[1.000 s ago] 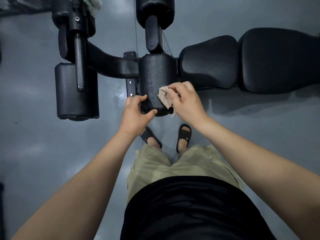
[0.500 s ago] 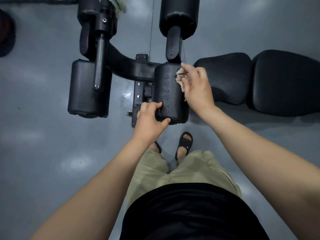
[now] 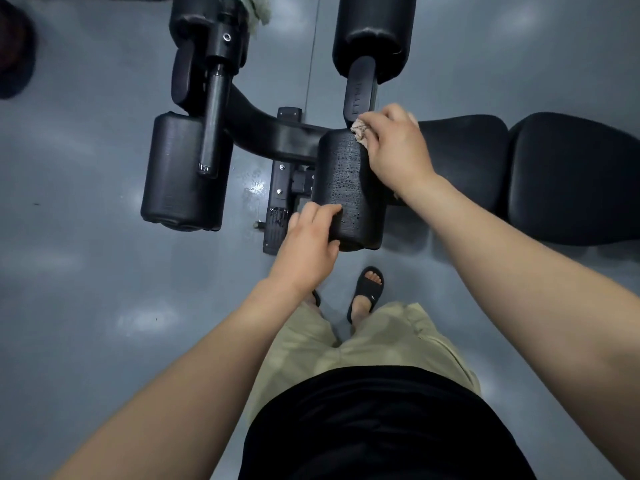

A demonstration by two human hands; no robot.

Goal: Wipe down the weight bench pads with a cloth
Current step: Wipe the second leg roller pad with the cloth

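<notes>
Here the black cylindrical foam roller pad (image 3: 348, 188), beaded with droplets, lies directly ahead of the person, its long axis running away from the body toward the black steel post (image 3: 360, 95) that rises at its far end. The right hand (image 3: 394, 147) sits at that far end, curled and pressing a crumpled beige cloth (image 3: 360, 135) against the pad's upper right shoulder; only a small bunch of the cloth shows past the knuckles. The left hand (image 3: 308, 244) is at the near end, fingers wrapped over the top of the pad and thumb at its end face, clamped on it, most likely to stop it rolling. So the two hands are well apart, one at each end of the same roller. Since the droplets cover the top along the pad's length, the wipe probably has to travel along that axis, from the cloth hand back toward the steadying hand. Right of the roller lies the black vinyl seat cushion (image 3: 464, 157); left of it, a second black roller pad (image 3: 180, 174).
</notes>
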